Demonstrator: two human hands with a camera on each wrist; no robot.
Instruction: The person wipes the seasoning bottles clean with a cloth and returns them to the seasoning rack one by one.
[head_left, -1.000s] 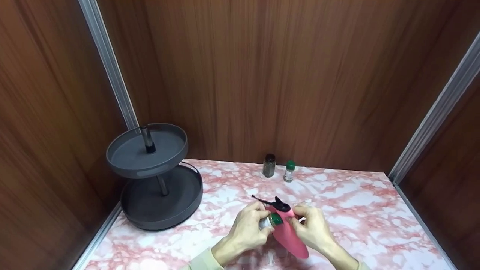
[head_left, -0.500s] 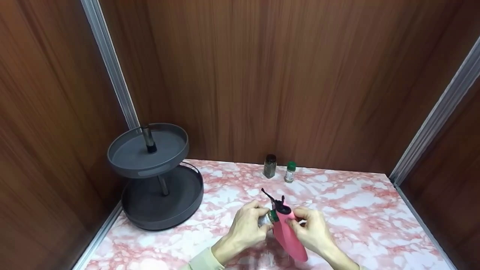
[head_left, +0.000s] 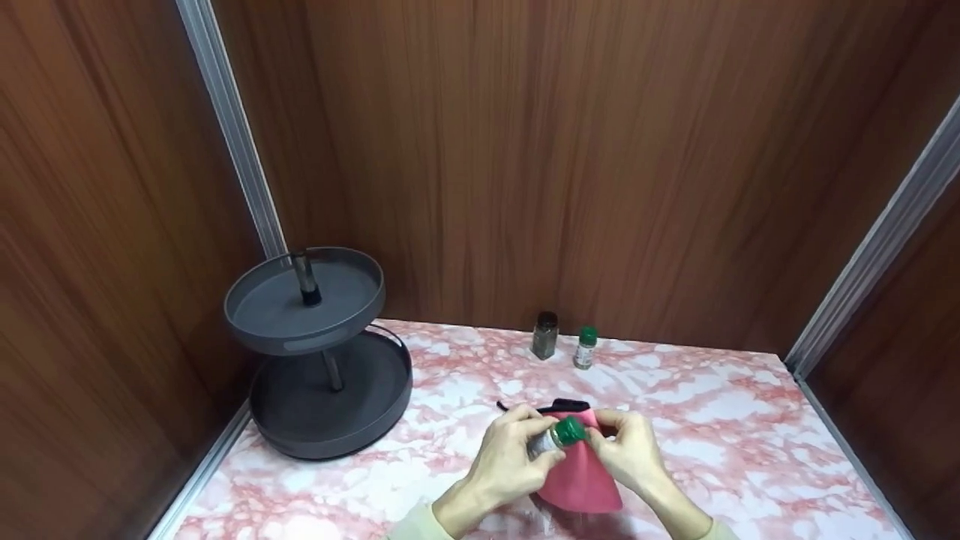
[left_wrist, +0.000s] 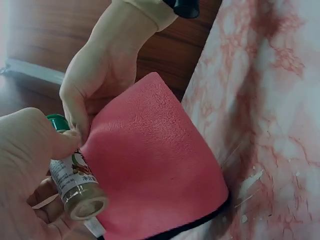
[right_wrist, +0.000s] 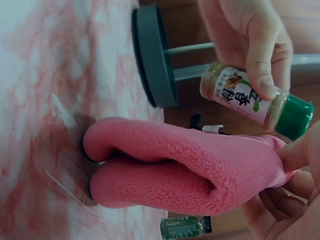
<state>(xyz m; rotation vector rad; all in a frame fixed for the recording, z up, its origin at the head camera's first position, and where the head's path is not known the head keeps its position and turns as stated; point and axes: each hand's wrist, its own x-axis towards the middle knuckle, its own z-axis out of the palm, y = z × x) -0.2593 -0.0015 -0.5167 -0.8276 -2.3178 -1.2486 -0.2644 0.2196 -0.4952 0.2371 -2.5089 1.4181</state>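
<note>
My left hand (head_left: 510, 457) grips a small spice jar (left_wrist: 75, 175) with a green cap (head_left: 570, 430) and a printed label, tilted, cap toward my right hand. A pink fleecy cloth (head_left: 581, 480) with black edging hangs folded from my right hand (head_left: 630, 450), which pinches it near the top. In the right wrist view the spice jar (right_wrist: 245, 100) lies just beside the cloth (right_wrist: 190, 170), its cap close to my right fingers (right_wrist: 300, 150). Whether cap and cloth touch, I cannot tell.
At the left stands a dark grey two-tier round tray (head_left: 330, 442). A black-capped jar (head_left: 545, 337) and another green-capped jar (head_left: 585, 349) stand upright near the back wall (head_left: 480, 165). The tabletop (head_left: 697, 420) has a pink marbled pattern.
The cloth has turned and spread from a narrow fold to a wider hanging face. The jar in my left hand now shows its green cap in front of the cloth. The view has shifted slightly.
</note>
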